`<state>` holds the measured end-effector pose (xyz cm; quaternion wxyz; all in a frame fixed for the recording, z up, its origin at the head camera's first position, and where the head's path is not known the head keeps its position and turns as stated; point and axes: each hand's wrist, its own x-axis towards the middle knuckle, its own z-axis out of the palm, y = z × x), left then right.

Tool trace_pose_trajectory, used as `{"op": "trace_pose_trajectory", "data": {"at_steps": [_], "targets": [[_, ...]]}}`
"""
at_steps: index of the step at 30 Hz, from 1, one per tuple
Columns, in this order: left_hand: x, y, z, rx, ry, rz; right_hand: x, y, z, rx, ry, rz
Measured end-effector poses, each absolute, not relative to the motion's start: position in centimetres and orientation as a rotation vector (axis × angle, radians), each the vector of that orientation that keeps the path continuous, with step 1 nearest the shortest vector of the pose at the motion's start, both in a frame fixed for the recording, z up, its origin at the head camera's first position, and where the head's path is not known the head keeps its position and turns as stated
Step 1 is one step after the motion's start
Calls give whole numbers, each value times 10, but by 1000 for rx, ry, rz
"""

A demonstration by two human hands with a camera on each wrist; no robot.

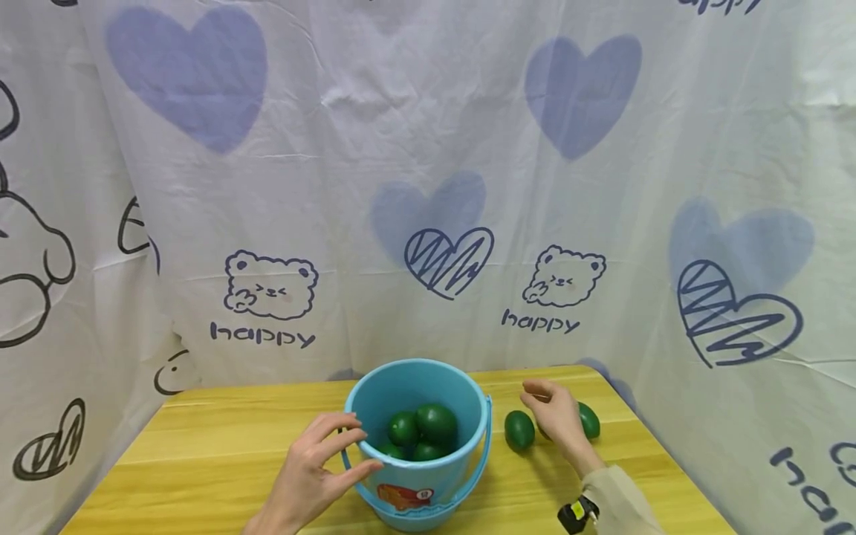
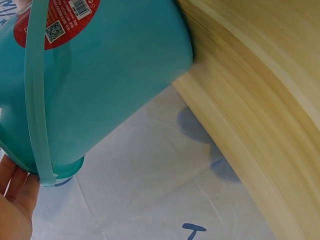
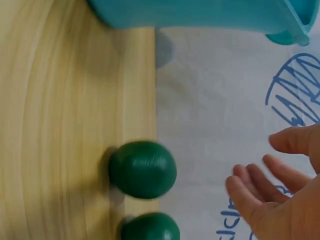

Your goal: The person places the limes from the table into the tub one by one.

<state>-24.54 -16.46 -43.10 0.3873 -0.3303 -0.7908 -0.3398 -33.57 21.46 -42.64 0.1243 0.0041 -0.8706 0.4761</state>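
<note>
A pale printed cloth (image 1: 354,111) hung behind and around the scene, and before it lay a yellow wood-grain table (image 1: 221,446). On the table stood a blue bucket (image 1: 452,468), upright, between the two hands. The left hand (image 1: 309,464) was at its near left rim, thumb and fingers spread well apart, fingertips touching the edge. The right hand (image 1: 560,416) hovered to the right of it, fingers loosely bent and holding nothing; the right wrist view showed a gap between its fingertips and the fruit. A red sticker (image 1: 404,496) marked the bucket's front. Several green fruits (image 1: 437,423) rested inside, just beyond the left hand's fingertips. Outside, one loose fruit (image 1: 519,431) lay between the bucket and the right hand, and another fruit (image 1: 589,421) on that hand's far side, partly hidden behind it.
</note>
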Motion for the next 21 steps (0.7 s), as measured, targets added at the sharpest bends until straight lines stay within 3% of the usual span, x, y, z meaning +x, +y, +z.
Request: {"op": "trace_pose_trajectory", "data": {"at_steps": [21], "targets": [[-244,-163,-430,-823,-2026,-868,-355,214,-452,74,-2818,915]]}}
